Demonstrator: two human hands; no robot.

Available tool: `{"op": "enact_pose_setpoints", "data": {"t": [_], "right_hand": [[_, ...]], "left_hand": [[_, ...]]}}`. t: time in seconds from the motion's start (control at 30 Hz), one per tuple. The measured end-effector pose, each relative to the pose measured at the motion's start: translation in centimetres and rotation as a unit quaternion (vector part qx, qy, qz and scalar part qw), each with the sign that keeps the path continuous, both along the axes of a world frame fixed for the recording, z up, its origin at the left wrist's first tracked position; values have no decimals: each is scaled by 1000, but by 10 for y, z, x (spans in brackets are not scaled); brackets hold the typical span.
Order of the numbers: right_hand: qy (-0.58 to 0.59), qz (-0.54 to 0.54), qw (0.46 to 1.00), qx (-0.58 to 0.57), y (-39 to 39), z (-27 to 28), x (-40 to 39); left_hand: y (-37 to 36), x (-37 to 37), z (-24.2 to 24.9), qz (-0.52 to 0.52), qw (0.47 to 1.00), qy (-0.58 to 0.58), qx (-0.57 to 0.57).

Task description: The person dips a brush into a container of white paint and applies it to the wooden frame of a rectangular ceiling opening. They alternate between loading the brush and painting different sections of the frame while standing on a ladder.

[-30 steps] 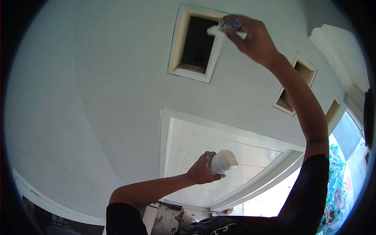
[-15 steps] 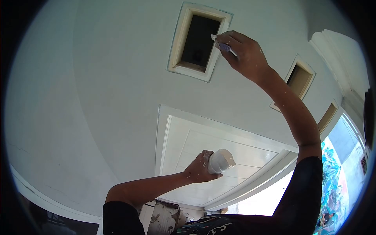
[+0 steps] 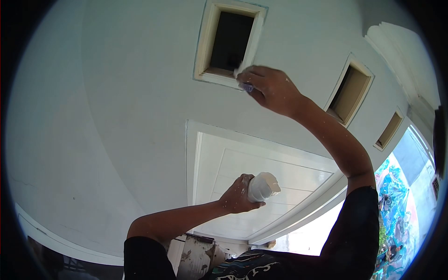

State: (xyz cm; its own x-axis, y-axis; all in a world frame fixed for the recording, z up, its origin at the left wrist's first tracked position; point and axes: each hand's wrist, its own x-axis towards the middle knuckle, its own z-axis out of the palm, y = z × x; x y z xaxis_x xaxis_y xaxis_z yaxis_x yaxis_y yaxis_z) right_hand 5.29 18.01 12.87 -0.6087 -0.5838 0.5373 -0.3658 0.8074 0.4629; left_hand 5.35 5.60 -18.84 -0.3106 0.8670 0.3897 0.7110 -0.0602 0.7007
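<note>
My right hand (image 3: pixel 268 88) is raised at the lower right corner of a white-framed wall opening (image 3: pixel 201 65). Its fingers close round a small paintbrush (image 3: pixel 249 87) with a purple-blue handle; the whitish tip is blurred by motion at the frame. Lower down, my left hand (image 3: pixel 237 195) is wrapped round a white plastic container (image 3: pixel 261 187), which is tilted and has pale, paint-like material at its mouth. White specks dot both hands and forearms.
Two more framed openings (image 3: pixel 351 95) run along the pale wall (image 3: pixel 140 93) to the right. Below is a white panelled door (image 3: pixel 275 170) in a white frame. A stained object (image 3: pixel 196 256) stands low in view, and a colourful mural (image 3: pixel 394 205) is at far right.
My right hand has moved down and slightly left with the paintbrush, along the frame's right side to its lower corner. My left hand still grips the container, and the view has shifted slightly.
</note>
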Motion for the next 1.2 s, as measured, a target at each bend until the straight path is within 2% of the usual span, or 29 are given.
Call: {"op": "enact_pose_setpoints", "data": {"t": [0.03, 0.1, 0.13, 0.17, 0.23, 0.3, 0.37, 0.4, 0.43, 0.5, 0.53, 0.6, 0.63, 0.7, 0.77, 0.83, 0.97, 1.03, 1.07, 1.13, 1.2], "right_hand": [[2, -1, 1000, -5, -1, -5, 5], [-65, 42, 984, -159, -3, -18, 25], [-48, 88, 972, -214, -1, -27, 40], [-41, 76, 970, -226, 1, -37, 56], [48, 159, 936, -311, 8, -57, 98], [102, 102, 945, -292, 11, -71, 149], [109, 114, 861, -484, 19, -110, 188], [103, 66, 847, -517, 22, -123, 209], [97, 52, 808, -579, 25, -140, 222], [107, 59, 742, -659, 45, -180, 239], [123, 50, 737, -663, 52, -194, 252], [105, 10, 633, -767, 63, -219, 274], [117, 9, 627, -770, 69, -235, 282], [142, 50, 558, -816, 78, -260, 293], [157, 44, 533, -830, 80, -268, 307], [176, 87, 489, -850, 85, -276, 313], [182, 87, 480, -854, 97, -276, 319], [181, 40, 525, -830, 104, -275, 316], [183, 42, 523, -831, 103, -273, 314], [165, 177, 453, -858, 96, -260, 313], [156, 195, 444, -861, 94, -255, 312]], "left_hand": [[1, -1, 0, -1, 1000, 2, -5], [2, -2, -2, -6, 1000, 7, 13], [1, -2, -3, -14, 1000, 9, 4], [1, -2, -4, 3, 999, 2, 31], [3, 0, -7, 13, 996, 2, 85], [3, 1, -4, 12, 997, 21, 78], [5, 2, -1, 7, 997, 7, 72], [5, 4, 6, 2, 999, -3, 53], [7, 3, 7, -10, 999, -37, 33], [9, 2, 2, -2, 999, -29, 27], [11, 2, 0, -18, 999, -23, 19], [11, 0, -4, -4, 1000, -25, 10], [12, 1, -5, -14, 1000, -18, 2], [13, -6, -9, -6, 1000, -26, 14], [17, -12, -13, -34, 999, -14, 15], [18, -7, 3, -62, 997, -48, 1], [15, 5, 36, -89, 992, -72, -48], [10, 24, 52, -65, 991, -100, -60], [7, 34, 58, -65, 991, -98, -62], [0, 57, 63, -33, 987, -141, -68], [-8, 75, 62, -34, 987, -142, -67]]}}
